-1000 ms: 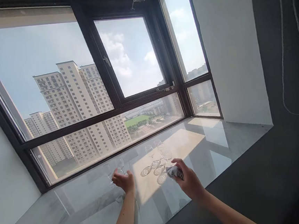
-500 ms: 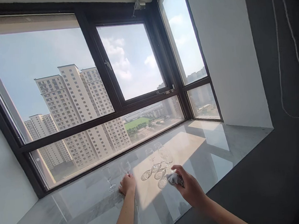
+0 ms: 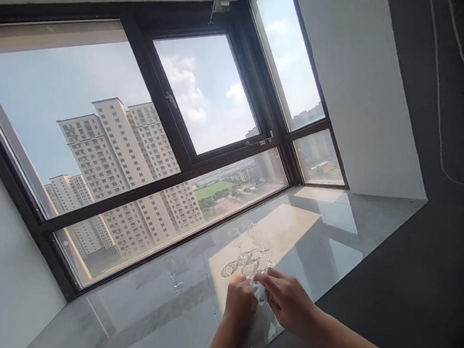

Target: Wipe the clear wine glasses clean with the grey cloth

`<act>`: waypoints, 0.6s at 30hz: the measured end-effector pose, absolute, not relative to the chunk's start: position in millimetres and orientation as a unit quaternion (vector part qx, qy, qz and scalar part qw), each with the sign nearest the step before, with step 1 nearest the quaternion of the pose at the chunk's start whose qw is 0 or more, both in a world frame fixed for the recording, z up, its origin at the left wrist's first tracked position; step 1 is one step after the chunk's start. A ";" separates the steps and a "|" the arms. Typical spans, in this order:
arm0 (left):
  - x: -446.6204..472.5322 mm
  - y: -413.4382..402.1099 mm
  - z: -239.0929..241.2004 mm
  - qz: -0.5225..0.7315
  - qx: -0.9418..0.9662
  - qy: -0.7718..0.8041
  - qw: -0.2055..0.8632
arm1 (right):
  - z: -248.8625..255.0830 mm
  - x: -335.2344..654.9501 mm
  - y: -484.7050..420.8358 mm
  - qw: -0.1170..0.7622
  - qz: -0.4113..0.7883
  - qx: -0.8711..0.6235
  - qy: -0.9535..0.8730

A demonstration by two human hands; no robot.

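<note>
My left hand [image 3: 239, 303] and my right hand [image 3: 292, 304] are pressed together low over the marble window sill [image 3: 147, 322]. A small grey-white cloth [image 3: 260, 290] is pinched between them, held in the closed fingers of my right hand. My left hand is closed as well, apparently round a clear wine glass whose faint outline [image 3: 261, 326] shows below the hands. Most of it is hidden. Just beyond the hands, several empty wine glasses [image 3: 256, 242] stand in a cluster in the sunlight. One more wine glass [image 3: 171, 272] stands alone to the left.
The sill runs along a dark-framed window [image 3: 182, 156] with high-rise buildings outside. A white wall [image 3: 362, 87] closes the sill on the right, and a dark wall with a hanging bead cord [image 3: 441, 123] lies further right. The sill's front edge is by my forearms.
My left hand reached the right-hand one of the two glasses on the left, and that glass is gone from its spot. The hand has moved right to meet my right hand and the cloth.
</note>
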State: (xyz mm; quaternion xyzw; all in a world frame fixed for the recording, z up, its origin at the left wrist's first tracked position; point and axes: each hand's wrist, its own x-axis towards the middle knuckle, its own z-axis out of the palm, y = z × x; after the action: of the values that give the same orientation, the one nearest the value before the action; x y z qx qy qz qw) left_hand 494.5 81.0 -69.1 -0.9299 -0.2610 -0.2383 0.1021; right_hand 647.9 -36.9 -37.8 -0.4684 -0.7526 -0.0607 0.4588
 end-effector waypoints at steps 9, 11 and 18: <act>503.5 83.9 -73.6 -0.298 -0.931 -0.193 0.081 | -28.9 683.2 -21.6 0.541 0.017 -0.555 -0.632; 501.4 86.6 -76.5 -0.335 -0.914 -0.230 0.008 | -31.6 688.9 -19.5 0.559 0.044 -0.552 -0.617; 493.9 95.4 -83.7 -0.325 -0.885 -0.314 -0.109 | -34.1 667.3 -27.0 0.581 0.092 -0.490 -0.643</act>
State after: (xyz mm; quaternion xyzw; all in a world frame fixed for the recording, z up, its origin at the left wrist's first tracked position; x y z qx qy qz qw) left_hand 493.9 95.4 -83.7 -0.8854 -0.3145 -0.3246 -0.1088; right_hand 667.3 -27.0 -34.1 -0.4901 -0.6434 0.0923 0.5808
